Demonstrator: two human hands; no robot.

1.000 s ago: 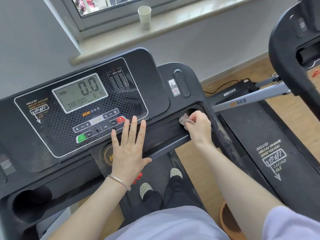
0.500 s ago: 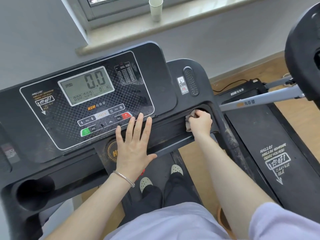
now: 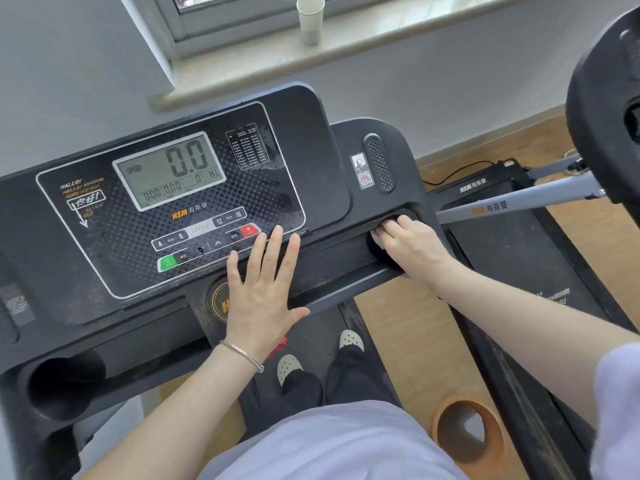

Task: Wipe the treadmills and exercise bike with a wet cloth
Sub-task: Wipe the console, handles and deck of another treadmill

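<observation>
From the head camera, the left hand [image 3: 259, 289] lies flat with fingers spread on the treadmill console [image 3: 104, 237], holding nothing. The right hand [image 3: 412, 244] reaches far into the right cup hole [image 3: 410, 213], fingers curled around a wet cloth [image 3: 377, 237]. The hole's rim sits close around the hand.

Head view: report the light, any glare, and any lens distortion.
Head view: daylight from the window brightens the sill; the LCD display reads clearly, with little glare; wide-angle bending curves the treadmill console and sill; the cloth sits in shadow inside the cup holder.
</observation>
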